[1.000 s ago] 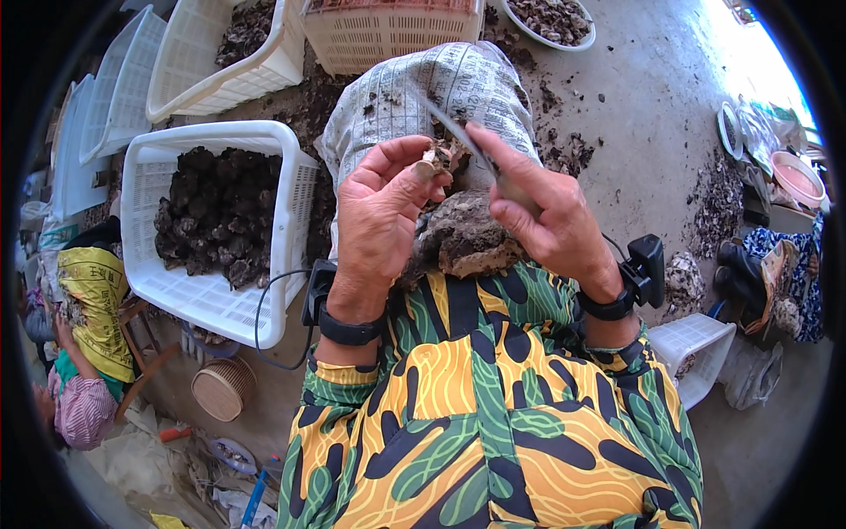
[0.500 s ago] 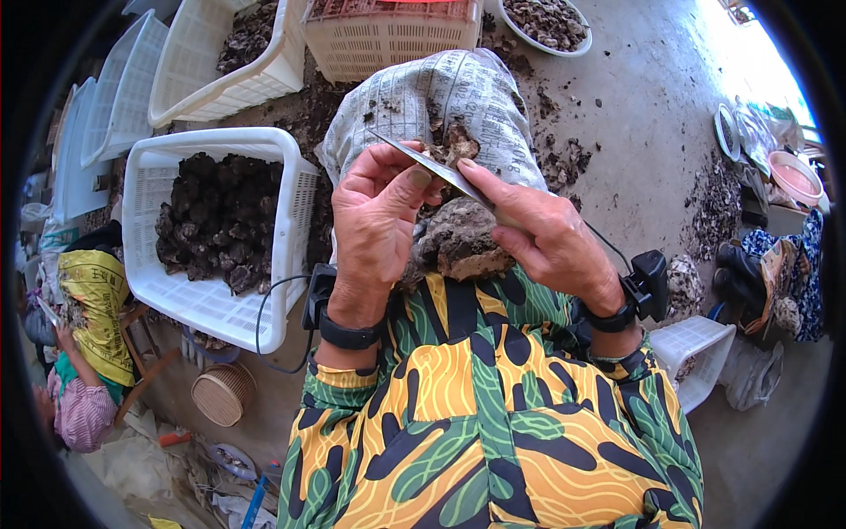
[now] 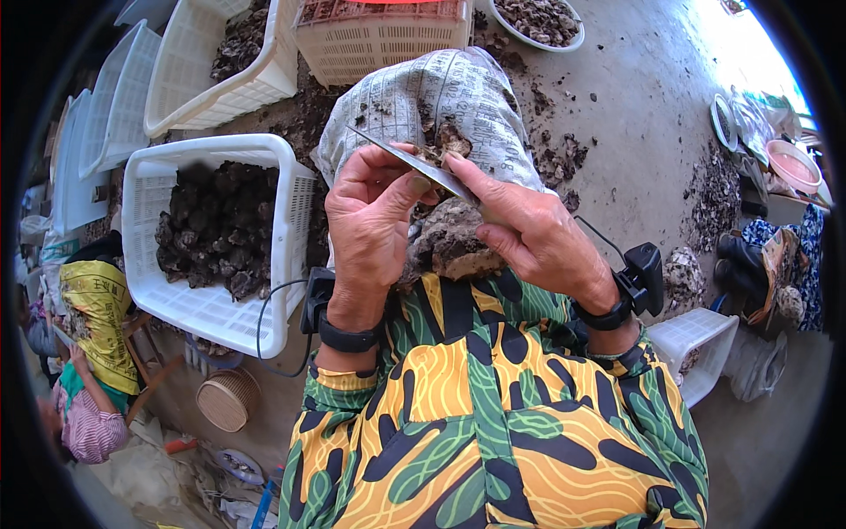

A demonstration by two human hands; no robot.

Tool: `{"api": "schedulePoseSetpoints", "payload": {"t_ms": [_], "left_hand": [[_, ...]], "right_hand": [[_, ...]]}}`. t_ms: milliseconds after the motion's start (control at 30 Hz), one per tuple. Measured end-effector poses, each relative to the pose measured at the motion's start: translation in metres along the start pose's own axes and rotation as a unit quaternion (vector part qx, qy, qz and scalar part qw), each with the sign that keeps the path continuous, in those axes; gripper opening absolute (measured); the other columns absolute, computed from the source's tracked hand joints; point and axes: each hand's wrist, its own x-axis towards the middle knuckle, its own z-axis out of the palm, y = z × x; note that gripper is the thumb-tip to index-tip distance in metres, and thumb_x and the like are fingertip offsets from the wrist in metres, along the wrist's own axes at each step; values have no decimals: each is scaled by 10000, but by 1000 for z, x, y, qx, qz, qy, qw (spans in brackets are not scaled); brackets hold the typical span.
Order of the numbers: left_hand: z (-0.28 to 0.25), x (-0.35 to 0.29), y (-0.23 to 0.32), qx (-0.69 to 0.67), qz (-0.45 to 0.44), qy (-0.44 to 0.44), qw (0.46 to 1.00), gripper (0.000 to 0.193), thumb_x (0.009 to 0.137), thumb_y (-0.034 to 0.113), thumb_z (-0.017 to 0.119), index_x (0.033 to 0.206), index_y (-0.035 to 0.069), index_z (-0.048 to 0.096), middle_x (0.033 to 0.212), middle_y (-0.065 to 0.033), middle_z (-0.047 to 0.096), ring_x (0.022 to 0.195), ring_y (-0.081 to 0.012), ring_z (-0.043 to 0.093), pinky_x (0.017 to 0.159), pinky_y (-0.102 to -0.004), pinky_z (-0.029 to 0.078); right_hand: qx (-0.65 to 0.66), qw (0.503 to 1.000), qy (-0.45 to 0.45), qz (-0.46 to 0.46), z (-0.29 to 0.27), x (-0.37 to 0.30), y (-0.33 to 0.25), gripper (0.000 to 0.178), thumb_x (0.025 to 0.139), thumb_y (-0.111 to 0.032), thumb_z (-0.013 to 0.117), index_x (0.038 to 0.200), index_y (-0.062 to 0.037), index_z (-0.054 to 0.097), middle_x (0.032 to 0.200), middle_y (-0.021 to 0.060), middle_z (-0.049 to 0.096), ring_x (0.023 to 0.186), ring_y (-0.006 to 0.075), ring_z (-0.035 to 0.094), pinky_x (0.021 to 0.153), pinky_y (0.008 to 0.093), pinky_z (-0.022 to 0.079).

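My right hand (image 3: 542, 234) is closed round a knife, its index finger laid along the thin grey blade (image 3: 407, 160). The blade slants up to the left, across the fingertips of my left hand (image 3: 363, 229). Those left fingers are pinched together, and what they hold is mostly hidden behind the blade. Just beyond the blade shows a pale brown, crusty lump (image 3: 453, 141); I cannot tell whether it is held or lying on the sack. A printed whitish woven sack (image 3: 379, 115) covers my lap. Below my hands rests a large, rough grey-brown clump (image 3: 454, 242).
A white basket (image 3: 286, 203) at left holds dark lumps (image 3: 216, 234). More crates (image 3: 383, 48) and a bowl of dark pieces (image 3: 539, 22) stand beyond. Dark scraps litter the floor. A co-worker (image 3: 92, 414) sits at far left. A small white crate (image 3: 705, 353) stands at right.
The view has shifted slightly. Both hands keep much the same pose, and the blade still lies across the left fingertips at a similar slant.
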Motion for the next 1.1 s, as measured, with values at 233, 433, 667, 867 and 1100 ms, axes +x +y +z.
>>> {"api": "schedulePoseSetpoints", "payload": {"t_ms": [233, 433, 667, 867, 1100], "left_hand": [[6, 0, -1, 26, -11, 1, 1000, 195, 831, -25, 681, 1007, -15, 598, 924, -85, 676, 811, -141, 656, 712, -261, 548], [5, -2, -1, 70, -32, -1, 997, 180, 833, -24, 679, 993, -24, 596, 914, -99, 682, 794, -144, 663, 719, -263, 550], [5, -2, -2, 48, -32, -4, 998, 216, 844, -34, 655, 1052, -41, 597, 926, -110, 682, 813, -156, 665, 725, -265, 544], [0, -3, -1, -12, -33, -11, 999, 202, 873, -38, 599, 1074, -53, 595, 976, -144, 676, 837, -176, 657, 746, -277, 519], [-8, 2, 2, -103, -90, -15, 991, 187, 930, 38, 541, 1097, -37, 577, 1018, -167, 658, 839, -188, 641, 752, -284, 513]], "right_hand": [[-12, 1000, 20, 17, 4, 0, -5, 700, 806, -46, 612, 1446, -69, 330, 833, 186, 603, 770, 369, 596, 683, 434, 465], [0, 999, 33, 16, 10, 1, -5, 701, 811, -48, 607, 1452, -75, 324, 867, 198, 612, 800, 385, 599, 702, 438, 471], [189, 977, 16, 93, 7, 0, -8, 644, 822, -44, 586, 1435, -85, 393, 668, 86, 494, 608, 167, 489, 621, 303, 448], [336, 931, 7, 143, 2, 1, -6, 614, 864, -64, 564, 1447, -69, 376, 645, -58, 399, 566, 46, 352, 513, 214, 340], [374, 909, 50, 177, 3, 0, 1, 632, 861, -67, 528, 1464, -59, 338, 712, -65, 460, 586, 31, 321, 513, 195, 301]]}}
